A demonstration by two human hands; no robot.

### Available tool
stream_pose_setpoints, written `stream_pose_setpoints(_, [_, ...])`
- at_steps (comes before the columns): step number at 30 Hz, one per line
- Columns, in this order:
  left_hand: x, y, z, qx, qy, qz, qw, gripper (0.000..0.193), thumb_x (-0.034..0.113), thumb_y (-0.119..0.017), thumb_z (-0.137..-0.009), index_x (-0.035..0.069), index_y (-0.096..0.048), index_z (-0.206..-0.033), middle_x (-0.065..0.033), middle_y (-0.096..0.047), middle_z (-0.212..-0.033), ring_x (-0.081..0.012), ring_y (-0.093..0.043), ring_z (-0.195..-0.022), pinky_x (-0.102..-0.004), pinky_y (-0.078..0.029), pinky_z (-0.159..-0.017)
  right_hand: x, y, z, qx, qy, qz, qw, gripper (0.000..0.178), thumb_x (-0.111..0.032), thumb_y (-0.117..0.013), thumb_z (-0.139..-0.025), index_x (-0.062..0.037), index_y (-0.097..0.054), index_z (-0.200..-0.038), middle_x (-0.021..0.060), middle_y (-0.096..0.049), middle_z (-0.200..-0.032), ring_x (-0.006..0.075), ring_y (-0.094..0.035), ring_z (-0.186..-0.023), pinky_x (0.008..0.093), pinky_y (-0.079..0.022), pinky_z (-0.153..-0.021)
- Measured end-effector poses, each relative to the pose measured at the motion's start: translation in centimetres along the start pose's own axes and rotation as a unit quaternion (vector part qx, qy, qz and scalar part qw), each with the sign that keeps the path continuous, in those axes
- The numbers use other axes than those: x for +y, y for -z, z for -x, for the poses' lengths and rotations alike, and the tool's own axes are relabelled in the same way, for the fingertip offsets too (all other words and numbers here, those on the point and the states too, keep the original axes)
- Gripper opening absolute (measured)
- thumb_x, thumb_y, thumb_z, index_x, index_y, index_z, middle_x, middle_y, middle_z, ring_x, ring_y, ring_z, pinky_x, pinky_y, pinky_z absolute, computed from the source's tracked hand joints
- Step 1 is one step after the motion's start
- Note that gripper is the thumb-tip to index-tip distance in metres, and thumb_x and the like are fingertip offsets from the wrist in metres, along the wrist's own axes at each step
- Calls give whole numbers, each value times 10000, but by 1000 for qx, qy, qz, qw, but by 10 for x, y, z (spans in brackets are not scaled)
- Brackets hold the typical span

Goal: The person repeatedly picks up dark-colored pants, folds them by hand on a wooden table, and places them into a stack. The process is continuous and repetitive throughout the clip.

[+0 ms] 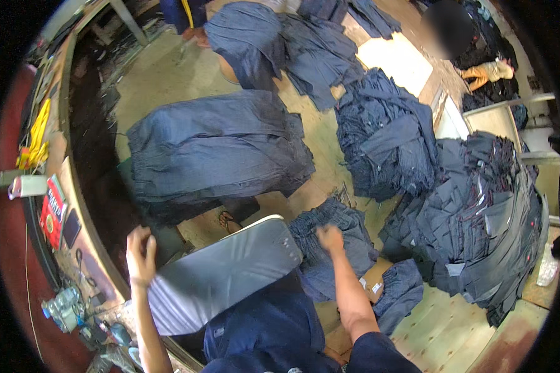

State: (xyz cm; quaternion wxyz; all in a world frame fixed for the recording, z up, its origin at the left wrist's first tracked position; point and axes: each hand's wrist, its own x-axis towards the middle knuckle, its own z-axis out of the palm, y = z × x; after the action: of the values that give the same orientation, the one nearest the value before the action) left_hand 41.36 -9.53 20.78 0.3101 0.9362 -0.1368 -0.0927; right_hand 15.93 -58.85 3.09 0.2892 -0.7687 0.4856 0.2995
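Observation:
My right hand [330,239] reaches out with its fingers closed on a dark blue garment [336,224] with a gathered elastic edge. My left hand [140,256] is raised beside the workbench, fingers loosely bent and thumb apart, with nothing seen in it. Between my forearms lies a long, smooth grey panel [224,273] with rounded corners and small dark spots at its right end. It hides part of the garment and my lap. Another folded dark blue piece [401,292] lies right of my right forearm.
Ahead lies a big stack of dark blue garments [218,149]. Cloth heaps [386,137] and a larger pile of dark cut pieces [473,224] stand to the right. The wooden bench [96,248] on the left bears a red packet [53,214], yellow cloth strips [37,137] and plastic bottles [62,308].

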Motion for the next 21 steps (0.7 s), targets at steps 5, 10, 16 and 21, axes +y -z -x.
stream_pose_setpoints(5, [169, -37, 99, -234, -98, 184, 950, 282, 150, -772, -914, 50, -747, -1176, -156, -756, -1085, -355, -723, -1089, -474, -539, -1005, 128, -88, -59, 153, -86, -129, 976, 834, -446, -713, -924, -236, -294, -1613, 366, -674, -1283, 531, -651, -1226, 557, -510, -1078])
stream_pose_setpoints(10, [241, -182, 131, -584, -143, 258, 757, 418, 415, -578, -1087, 68, -623, -1316, -183, -715, -1209, -397, -680, -1169, -506, -539, -1003, 152, -73, -41, 68, -6, -134, 989, 391, -383, -666, -907, -28, -676, -1072, 268, -747, -998, 455, -728, -1028, 539, -540, -905])
stream_pose_setpoints(16, [240, -328, 133, -499, -274, -127, 812, 715, 496, -766, -921, 37, -598, -1443, -177, -538, -1509, -402, -382, -1513, -602, -393, -1178, 174, 44, 144, 29, 103, -136, 985, 200, -164, -611, -927, 20, -617, -848, 143, -672, -805, 195, -647, -785, 357, -515, -753])
stream_pose_setpoints(21, [284, -306, 119, -542, -269, 24, 796, 686, 542, -656, -993, 66, -578, -1480, -276, -684, -1295, -434, -570, -1340, -599, -483, -1059, 101, 162, 191, 144, 207, -222, 942, 189, -198, -661, -918, -11, -639, -906, 183, -667, -816, 279, -651, -747, 403, -512, -722])
